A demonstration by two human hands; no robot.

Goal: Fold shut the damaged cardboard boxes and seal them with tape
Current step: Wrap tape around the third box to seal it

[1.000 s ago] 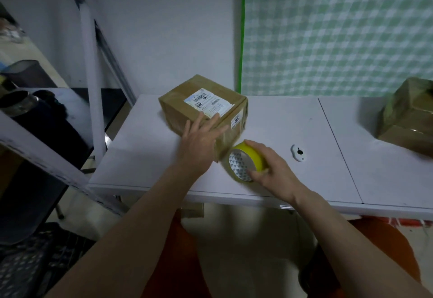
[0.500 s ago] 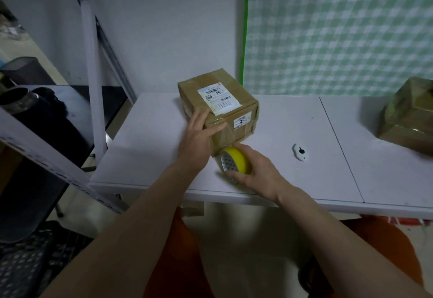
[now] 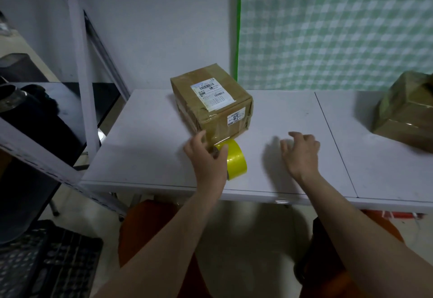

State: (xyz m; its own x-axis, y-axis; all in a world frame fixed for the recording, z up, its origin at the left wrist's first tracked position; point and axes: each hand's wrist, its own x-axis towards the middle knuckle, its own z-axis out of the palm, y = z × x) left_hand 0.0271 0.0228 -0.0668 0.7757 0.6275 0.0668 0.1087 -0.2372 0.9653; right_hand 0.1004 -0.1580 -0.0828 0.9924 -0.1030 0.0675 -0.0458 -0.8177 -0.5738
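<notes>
A brown cardboard box with a white shipping label on top stands closed on the white table, turned corner-on to me. A yellow tape roll stands on edge just in front of the box's near corner. My left hand grips the roll from its left side, with a stretch of clear tape running up to the box. To the right, my right hand hovers over the table with fingers spread, holding nothing and covering the spot where a small white object lay.
A second brown taped box sits at the table's right end. A grey metal shelf frame stands to the left with dark items on it. A green checked curtain hangs behind. A black crate lies on the floor.
The roll passed from my right hand to my left. My right hand moved right and opened above the table. The box has been turned and now sits farther back.
</notes>
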